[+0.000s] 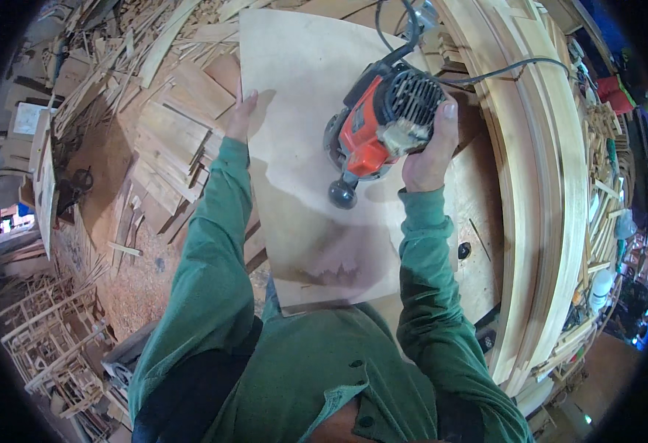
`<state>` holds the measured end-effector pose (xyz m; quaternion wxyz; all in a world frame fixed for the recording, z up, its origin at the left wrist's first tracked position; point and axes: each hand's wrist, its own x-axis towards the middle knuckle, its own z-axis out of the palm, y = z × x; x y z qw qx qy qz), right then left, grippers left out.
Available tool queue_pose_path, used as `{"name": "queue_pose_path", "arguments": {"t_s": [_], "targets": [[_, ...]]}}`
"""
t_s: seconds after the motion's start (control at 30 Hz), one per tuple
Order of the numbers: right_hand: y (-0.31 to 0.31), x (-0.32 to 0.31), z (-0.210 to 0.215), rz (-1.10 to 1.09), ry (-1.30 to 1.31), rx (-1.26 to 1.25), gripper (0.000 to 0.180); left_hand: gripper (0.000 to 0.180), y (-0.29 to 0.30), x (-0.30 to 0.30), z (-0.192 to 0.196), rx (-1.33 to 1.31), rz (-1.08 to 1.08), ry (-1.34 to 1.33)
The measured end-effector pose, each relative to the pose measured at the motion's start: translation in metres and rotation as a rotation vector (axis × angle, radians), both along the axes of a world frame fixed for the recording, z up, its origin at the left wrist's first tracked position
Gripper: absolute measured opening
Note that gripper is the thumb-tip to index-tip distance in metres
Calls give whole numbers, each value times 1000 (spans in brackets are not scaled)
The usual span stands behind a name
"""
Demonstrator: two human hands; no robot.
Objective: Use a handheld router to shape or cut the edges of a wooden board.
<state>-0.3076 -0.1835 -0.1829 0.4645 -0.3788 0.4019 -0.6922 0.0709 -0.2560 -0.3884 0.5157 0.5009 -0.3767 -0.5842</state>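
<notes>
A pale plywood sheet (302, 170) lies in front of me, with dark stained or shadowed patches toward its near end. At the sheet's left edge, my left hand (243, 118) is closed, thumb near the top face and the other fingers mostly hidden. On the sheet's right half is an orange and black router (368, 118), tilted in view, its dark round knob (343, 194) facing me. Closed against the right side of the router's vented motor housing is my right hand (433, 148); the thumb points away from me, and the housing hides the other fingers.
The router's black cord (512, 68) runs across long timber boards (534, 192) stacked along the right. Beneath the sheet is a worktop (479, 251). Flat wood pieces (169, 140) and offcuts cover the left, above sawdust; a heap of thin sticks (51, 340) lies at lower left.
</notes>
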Motion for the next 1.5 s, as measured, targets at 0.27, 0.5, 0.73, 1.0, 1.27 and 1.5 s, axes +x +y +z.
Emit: {"name": "queue_pose_path", "arguments": {"t_s": [0.27,0.5,0.73,1.0,1.27,1.5], "targets": [[-7,-2,60,134,601,89,33,54,29,-50,-18,183,114,44],[-28,67,45,128,1579,-119,32,43,40,-60,-61,3,229,142],[-21,70,42,270,1542,-117,23,49,51,-49,-61,-157,193,-263],[-23,63,34,185,1499,-148,13,107,74,-192,194,-399,-89,-40],[-21,74,31,216,1559,-132,22,113,72,-219,196,-316,11,138],[-17,61,27,124,1146,-183,23,91,62,-201,206,-393,-105,-43]]}}
